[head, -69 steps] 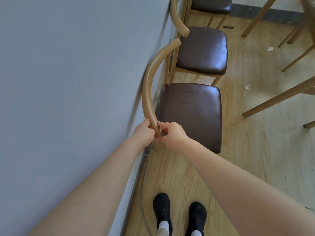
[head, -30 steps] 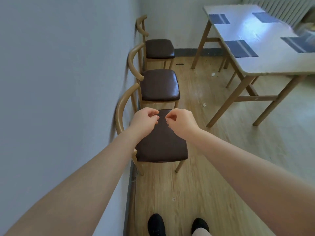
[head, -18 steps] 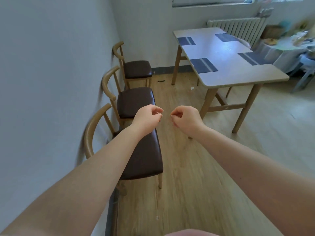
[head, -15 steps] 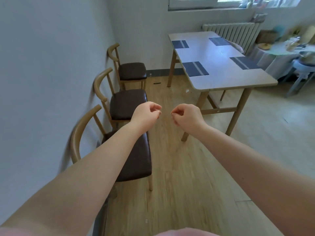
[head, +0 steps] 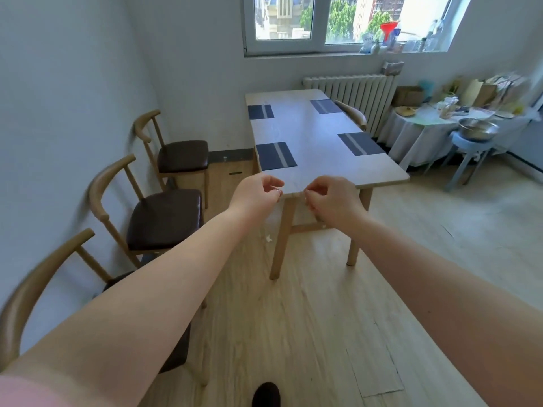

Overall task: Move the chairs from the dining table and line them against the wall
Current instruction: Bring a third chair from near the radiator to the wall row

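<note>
Three wooden chairs with dark brown seats stand in a row along the left wall: the near chair (head: pixel 38 289), the middle chair (head: pixel 164 218) and the far chair (head: pixel 182 155). A fourth chair (head: pixel 354 113) shows only its curved backrest at the far right side of the dining table (head: pixel 317 130), which carries several dark placemats. My left hand (head: pixel 255 198) and my right hand (head: pixel 332 201) are stretched out in front of me, close together, in front of the table's near edge. Their fingers are curled and they hold nothing.
A white radiator (head: pixel 352 92) stands under the window behind the table. At the right are a cloth-covered side table (head: pixel 411 133) with clutter and a blue stool (head: pixel 470 148) bearing a metal bowl. A paper scrap (head: pixel 269 238) lies on the wooden floor.
Both hands have let go of the near chair's backrest and risen, empty. My view has lifted from the chair and turned right toward the dining table and the window.
</note>
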